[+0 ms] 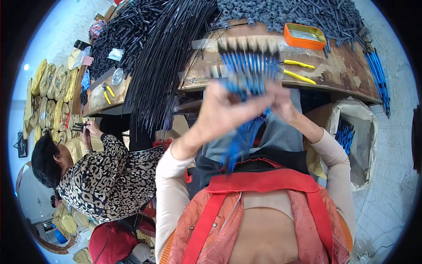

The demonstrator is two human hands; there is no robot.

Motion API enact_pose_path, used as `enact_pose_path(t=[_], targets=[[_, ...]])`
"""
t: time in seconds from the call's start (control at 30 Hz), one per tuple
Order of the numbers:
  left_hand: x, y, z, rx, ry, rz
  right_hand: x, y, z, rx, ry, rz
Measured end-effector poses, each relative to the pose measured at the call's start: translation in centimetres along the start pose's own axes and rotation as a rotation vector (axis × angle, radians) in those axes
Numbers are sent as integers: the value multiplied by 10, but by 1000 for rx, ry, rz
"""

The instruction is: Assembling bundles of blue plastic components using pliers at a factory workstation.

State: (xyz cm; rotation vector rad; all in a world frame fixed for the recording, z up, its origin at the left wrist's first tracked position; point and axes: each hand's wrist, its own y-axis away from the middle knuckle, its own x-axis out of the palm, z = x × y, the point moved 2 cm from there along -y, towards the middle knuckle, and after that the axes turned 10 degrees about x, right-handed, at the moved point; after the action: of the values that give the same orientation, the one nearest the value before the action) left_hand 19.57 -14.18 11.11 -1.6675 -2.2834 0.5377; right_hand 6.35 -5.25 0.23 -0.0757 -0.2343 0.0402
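My left hand (222, 110) and my right hand (281, 103) are closed around a bundle of thin blue rods (244, 66) with black ends, in front of my lap. The black ends fan out at the top, over the table's near edge. Below my hands the blue lengths hang down toward my waist, smeared by motion. The fingers are blurred, and where they grip the rods is partly hidden. To the right of the bundle, pliers with yellow handles (300, 71) lie on the wooden table (338, 70).
An orange tin (304, 36) stands before a heap of grey plastic fittings (268, 13). Long black rods (160, 66) overhang the table's edge at left. More blue rods (377, 79) lie at the right end, above a lined box (367, 145). A co-worker (105, 176) sits at left.
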Motion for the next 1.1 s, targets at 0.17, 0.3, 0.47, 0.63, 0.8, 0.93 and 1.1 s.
enact_pose_path(t=[0.17, 0.3, 0.47, 0.63, 0.8, 0.93, 1.1], targets=[[-8, 38, 52, 169, -305, 139, -17, -32, -46, 174, -645, 214], [-17, 44, 110, -162, -10, -154, -38, -19, -119, 293, -274, -187], [-29, 26, 121, -196, 130, -229, -39, 25, -58, 296, 67, -476], [-32, 18, 118, -138, 102, -193, -17, -13, 30, -170, 642, -441], [-33, 21, 124, -126, 29, -259, -20, -54, 26, 306, 589, -204], [-39, 23, 119, -160, -71, -236, -16, -66, 36, -31, 525, -180], [-34, 62, 154, -86, 621, -792, -16, -84, 39, 84, 496, -224]])
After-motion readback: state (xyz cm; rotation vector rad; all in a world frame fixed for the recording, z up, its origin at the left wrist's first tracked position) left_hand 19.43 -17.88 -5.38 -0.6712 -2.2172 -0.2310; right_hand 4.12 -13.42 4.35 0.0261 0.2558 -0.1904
